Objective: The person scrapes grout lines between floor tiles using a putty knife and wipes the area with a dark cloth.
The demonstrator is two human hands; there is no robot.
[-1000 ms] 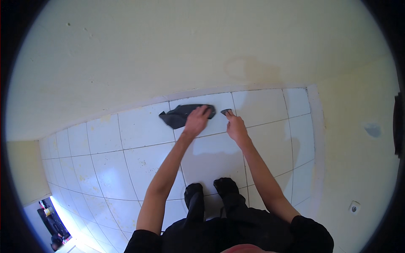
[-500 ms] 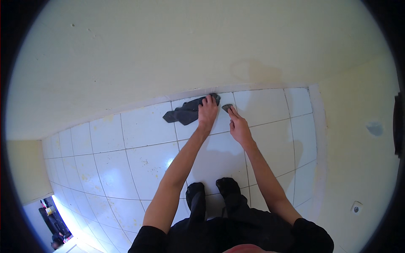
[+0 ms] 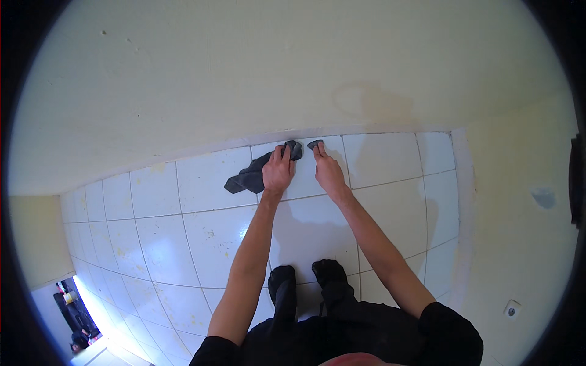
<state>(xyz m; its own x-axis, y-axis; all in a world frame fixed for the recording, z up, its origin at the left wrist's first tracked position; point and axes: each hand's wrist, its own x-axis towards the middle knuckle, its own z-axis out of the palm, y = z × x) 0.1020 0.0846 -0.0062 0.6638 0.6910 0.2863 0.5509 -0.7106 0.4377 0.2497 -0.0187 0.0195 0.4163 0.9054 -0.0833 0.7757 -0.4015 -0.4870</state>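
Near the foot of the wall, my left hand [image 3: 278,172] presses down on a crumpled dark grey cloth [image 3: 246,179], its fingers closed over the bunched right end. The cloth's loose part trails over the white tiles to the left. Just right of it, my right hand [image 3: 330,174] grips a small dark flat piece [image 3: 315,144], widening away from the fingers like a scraper blade. Its far edge rests on the tile close to the wall. My fingers hide the rest of it. A narrow gap separates it from the cloth.
White floor tiles [image 3: 213,235] bear yellowish stains, mostly toward the left. A cream wall [image 3: 232,73] rises ahead and another [image 3: 506,244] at the right, with a socket [image 3: 512,310]. My feet in black socks [image 3: 329,271] stand behind my hands. Bright light enters at lower left.
My left hand and the cloth have shifted left and slightly nearer. My right hand, with the dark piece, has moved left and a little toward the wall.
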